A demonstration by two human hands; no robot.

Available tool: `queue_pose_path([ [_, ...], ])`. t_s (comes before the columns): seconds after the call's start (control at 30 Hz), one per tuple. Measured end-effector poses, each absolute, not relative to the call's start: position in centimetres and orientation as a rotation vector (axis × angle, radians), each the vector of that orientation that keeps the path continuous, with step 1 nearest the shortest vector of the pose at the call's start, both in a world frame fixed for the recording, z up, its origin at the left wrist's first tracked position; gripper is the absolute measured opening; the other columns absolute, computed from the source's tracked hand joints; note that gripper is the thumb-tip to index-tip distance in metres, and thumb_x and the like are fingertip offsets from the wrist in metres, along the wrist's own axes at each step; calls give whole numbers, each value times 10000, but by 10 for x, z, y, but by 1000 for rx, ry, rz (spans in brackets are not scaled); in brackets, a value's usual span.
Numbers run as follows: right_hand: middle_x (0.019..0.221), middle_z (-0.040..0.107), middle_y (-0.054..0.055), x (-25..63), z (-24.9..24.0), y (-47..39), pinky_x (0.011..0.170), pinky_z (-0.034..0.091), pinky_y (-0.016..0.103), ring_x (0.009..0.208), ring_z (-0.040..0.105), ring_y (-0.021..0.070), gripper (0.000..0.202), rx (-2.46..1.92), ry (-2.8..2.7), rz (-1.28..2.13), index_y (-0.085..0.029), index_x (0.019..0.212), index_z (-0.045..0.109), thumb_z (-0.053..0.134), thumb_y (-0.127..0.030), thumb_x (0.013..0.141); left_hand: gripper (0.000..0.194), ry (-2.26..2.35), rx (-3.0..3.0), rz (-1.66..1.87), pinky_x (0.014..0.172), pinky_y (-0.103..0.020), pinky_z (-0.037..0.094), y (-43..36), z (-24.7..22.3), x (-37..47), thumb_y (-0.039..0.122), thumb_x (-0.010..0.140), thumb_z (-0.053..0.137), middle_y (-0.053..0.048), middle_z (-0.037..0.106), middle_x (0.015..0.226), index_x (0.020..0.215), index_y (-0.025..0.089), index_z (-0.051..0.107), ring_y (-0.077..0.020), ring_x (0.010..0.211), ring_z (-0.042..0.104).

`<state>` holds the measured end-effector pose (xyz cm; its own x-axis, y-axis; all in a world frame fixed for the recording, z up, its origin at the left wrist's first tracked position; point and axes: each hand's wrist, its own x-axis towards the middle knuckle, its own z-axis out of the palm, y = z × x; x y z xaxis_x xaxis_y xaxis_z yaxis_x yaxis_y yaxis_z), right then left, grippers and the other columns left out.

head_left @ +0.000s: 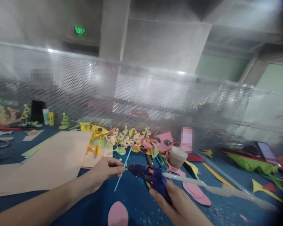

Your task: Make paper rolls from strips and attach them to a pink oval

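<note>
My left hand (106, 172) pinches a thin light-blue paper strip (118, 181) over the blue table. In my right hand (176, 201) is a blue glue gun (147, 175), its fingers wrapped round the handle and its nozzle pointing left, close beside my left fingertips. A red light glows on the gun's side, and a long whitish glue stick (186, 179) comes out of its back. Whether the nozzle touches the strip is too small to tell. Below lies a pink paper oval (118, 214).
Large cream paper sheets (49, 157) lie at left. Small curled paper figures (129, 138) crowd the table's back, near a cup (177, 157). Pink ovals (195, 192) and coloured scraps lie at right. Behind stands a perforated metal screen (146, 91).
</note>
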<state>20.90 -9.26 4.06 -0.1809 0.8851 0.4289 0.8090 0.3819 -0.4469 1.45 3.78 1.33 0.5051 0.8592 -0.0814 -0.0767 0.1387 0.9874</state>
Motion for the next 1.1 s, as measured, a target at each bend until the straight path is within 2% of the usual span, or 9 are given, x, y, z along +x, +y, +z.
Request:
queue_pose_path([
  [0.27, 969, 670, 102, 209, 44, -96, 748, 531, 331, 886, 629, 236, 261, -1448, -2048, 126, -196, 926, 642, 420, -289, 824, 193, 799, 1213, 793, 625, -219, 413, 38, 13, 14, 267, 498, 773, 37, 592, 590, 617, 158, 667, -86, 559, 516],
  [0.53, 1059, 634, 119, 212, 34, -92, 793, 513, 368, 971, 593, 262, 330, -1494, -2037, 83, -178, 1077, 578, 426, -306, 813, 184, 788, 1194, 777, 638, -221, 419, 37, 16, 14, 258, 488, 782, 36, 592, 569, 597, 156, 674, -89, 564, 519],
  [0.67, 967, 672, 94, 208, 43, -95, 747, 528, 359, 894, 627, 247, 280, -1485, -2068, 122, -217, 999, 625, 418, -263, 816, 187, 780, 1176, 778, 635, -213, 424, 38, 14, 14, 257, 491, 784, 34, 603, 583, 608, 158, 678, -80, 561, 521],
  [0.8, 947, 677, 101, 208, 45, -97, 734, 529, 362, 879, 631, 255, 261, -1479, -2057, 76, -210, 926, 654, 434, -275, 801, 184, 774, 1154, 774, 614, -190, 425, 38, 15, 14, 247, 493, 789, 33, 596, 575, 600, 149, 675, -72, 562, 520],
  [1.1, 932, 679, 96, 207, 39, -96, 714, 528, 355, 862, 632, 255, 273, -1453, -1987, 21, -225, 974, 635, 452, -311, 791, 193, 762, 1110, 766, 613, -185, 430, 36, 17, 13, 232, 492, 795, 25, 602, 580, 616, 141, 679, -71, 561, 522],
])
